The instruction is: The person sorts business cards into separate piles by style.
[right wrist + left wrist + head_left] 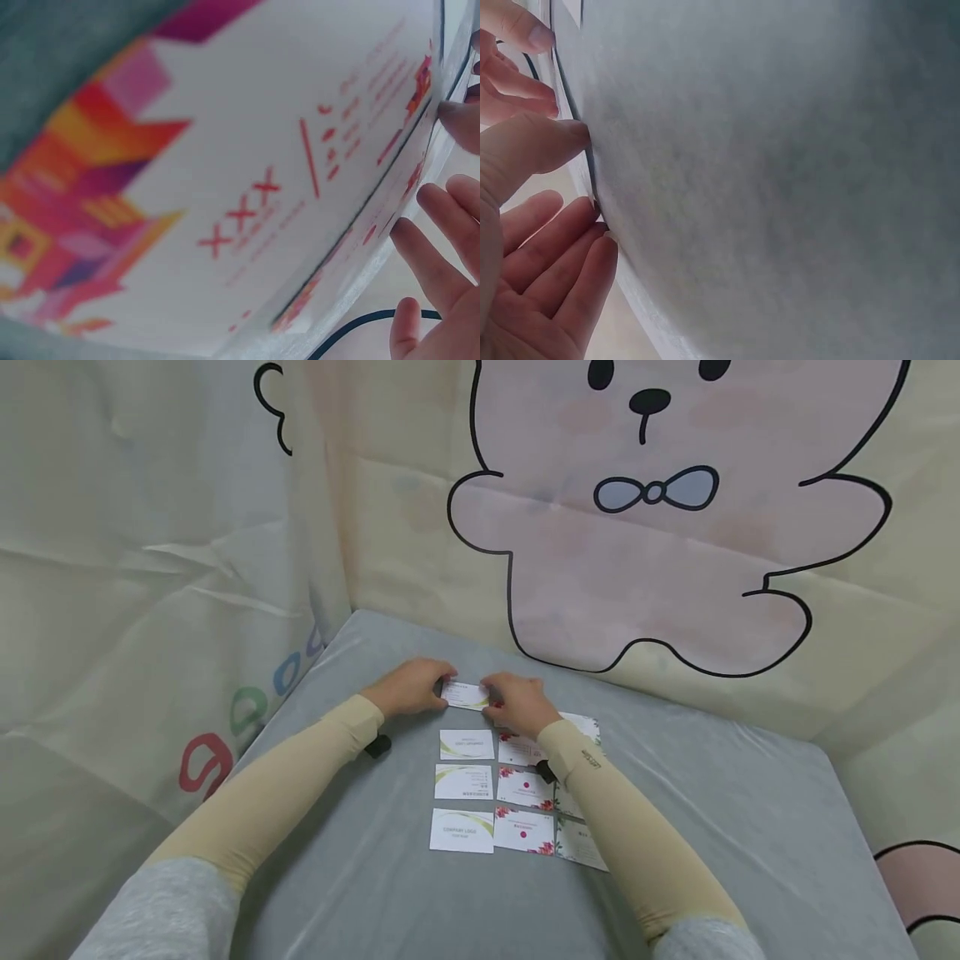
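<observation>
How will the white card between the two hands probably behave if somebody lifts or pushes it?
The card looks thin, so it is probably light. Its edges appear straight, so it may be fairly stiff. Being flat, it would likely slide on the grey cloth, not roll.

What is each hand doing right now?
Left hand: closed, holding the white business card at its left edge.
Right hand: closed, holding the same card at its right edge.
</observation>
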The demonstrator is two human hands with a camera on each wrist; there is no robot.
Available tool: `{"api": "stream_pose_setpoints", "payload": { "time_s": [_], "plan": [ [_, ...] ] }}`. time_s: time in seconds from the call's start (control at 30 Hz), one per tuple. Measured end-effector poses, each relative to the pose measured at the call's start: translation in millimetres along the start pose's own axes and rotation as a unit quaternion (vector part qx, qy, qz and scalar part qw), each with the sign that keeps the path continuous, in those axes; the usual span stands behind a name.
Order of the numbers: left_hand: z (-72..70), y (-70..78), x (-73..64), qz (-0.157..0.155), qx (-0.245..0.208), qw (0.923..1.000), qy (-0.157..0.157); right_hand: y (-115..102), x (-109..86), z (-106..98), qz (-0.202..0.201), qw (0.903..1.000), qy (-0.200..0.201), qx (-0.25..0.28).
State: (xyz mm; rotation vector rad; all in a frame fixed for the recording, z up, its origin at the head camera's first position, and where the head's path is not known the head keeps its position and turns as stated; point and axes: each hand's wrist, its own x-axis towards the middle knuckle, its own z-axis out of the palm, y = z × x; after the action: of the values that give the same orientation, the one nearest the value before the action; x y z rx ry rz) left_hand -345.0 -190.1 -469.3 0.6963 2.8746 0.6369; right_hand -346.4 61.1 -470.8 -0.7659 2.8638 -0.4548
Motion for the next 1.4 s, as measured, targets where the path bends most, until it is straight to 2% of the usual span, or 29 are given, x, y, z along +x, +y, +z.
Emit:
{"api": "stream_pose_setpoints", "payload": {
  "time_s": [0.33,0.43,0.57,0.7,0.83,1.07,1.27,1.4],
  "plan": [
    [4.4,6.8,-6.9,-0.001,0.006,0.9999,0.012,2,-6.0,0,-0.003,0.9999,0.001,0.015],
    [3.1,10.3,-13.2,0.000,0.000,0.9998,0.018,1,-11.7,-4,-0.007,0.9996,0.003,0.025],
    [0.1,24.4,-30.9,0.016,0.000,0.9996,0.025,-5,-30.6,-11,-0.022,0.9995,0.009,0.020],
    [1.7,41.6,-53.8,0.037,0.008,0.9993,-0.003,-12,-51.5,-12,-0.040,0.9992,-0.005,-0.002],
    [11.5,47.3,-67.8,0.034,0.012,0.9991,-0.021,-15,-61.8,-6,-0.045,0.9984,-0.028,-0.020],
    [23.9,45.2,-70.3,0.015,0.023,0.9996,-0.009,-14,-64.3,5,-0.038,0.9982,-0.037,-0.029],
    [21.7,45.3,-70.2,0.022,0.021,0.9995,-0.009,-12,-67.0,7,-0.042,0.9984,-0.032,-0.020],
    [16.4,42.3,-68.4,0.028,-0.006,0.9995,0.011,-12,-67.3,5,-0.053,0.9984,-0.012,-0.015]
  ]
}}
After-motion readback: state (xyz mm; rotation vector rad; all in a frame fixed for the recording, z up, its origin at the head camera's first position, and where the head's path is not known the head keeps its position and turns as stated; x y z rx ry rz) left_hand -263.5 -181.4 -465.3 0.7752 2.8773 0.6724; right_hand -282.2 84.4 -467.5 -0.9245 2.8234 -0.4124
